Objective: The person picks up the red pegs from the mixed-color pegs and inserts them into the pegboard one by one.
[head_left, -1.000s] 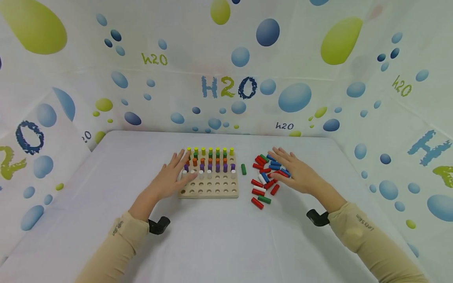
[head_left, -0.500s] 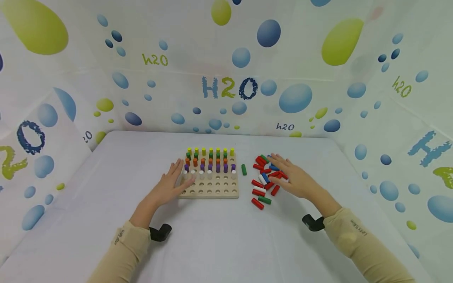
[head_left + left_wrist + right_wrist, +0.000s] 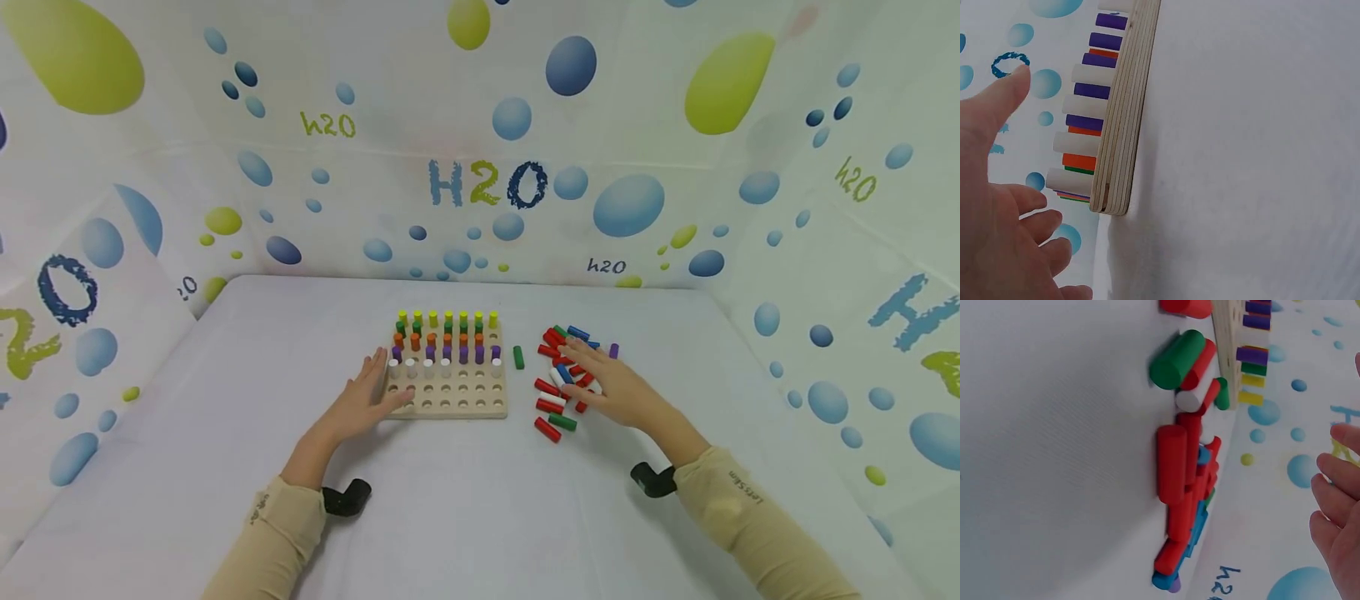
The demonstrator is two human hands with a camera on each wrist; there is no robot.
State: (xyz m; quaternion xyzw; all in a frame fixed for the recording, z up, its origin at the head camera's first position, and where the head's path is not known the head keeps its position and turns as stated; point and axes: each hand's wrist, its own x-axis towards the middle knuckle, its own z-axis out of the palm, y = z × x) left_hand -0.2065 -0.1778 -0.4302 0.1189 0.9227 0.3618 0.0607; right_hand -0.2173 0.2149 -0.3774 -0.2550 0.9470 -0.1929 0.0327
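Note:
A wooden pegboard point(image 3: 450, 412) lies on the table with rows of upright pegs: yellow point(image 3: 448, 317) at the back, then green, orange, purple and white point(image 3: 428, 368). Bare holes show in its front rows. My left hand point(image 3: 358, 406) is at the board's left edge, fingers extended, holding nothing; the left wrist view shows it beside the white pegs point(image 3: 1075, 144). Over the right-hand pile of loose pegs, mostly red point(image 3: 547, 429), my right hand point(image 3: 618, 387) spreads its fingers and hides part of the pile. In the right wrist view it stays apart from the red pegs point(image 3: 1172, 464).
One green peg point(image 3: 518, 357) lies alone between board and pile. A purple peg point(image 3: 614, 351) lies behind the right hand. White cloth covers the table point(image 3: 480, 517), and a printed curtain point(image 3: 337, 208) stands behind it. Black wrist cameras point(image 3: 348, 497) jut from both sleeves.
Both hands have drawn a little toward me, the right one also leftward. More white pegs and the purple peg have come into view. No peg has visibly been picked up.

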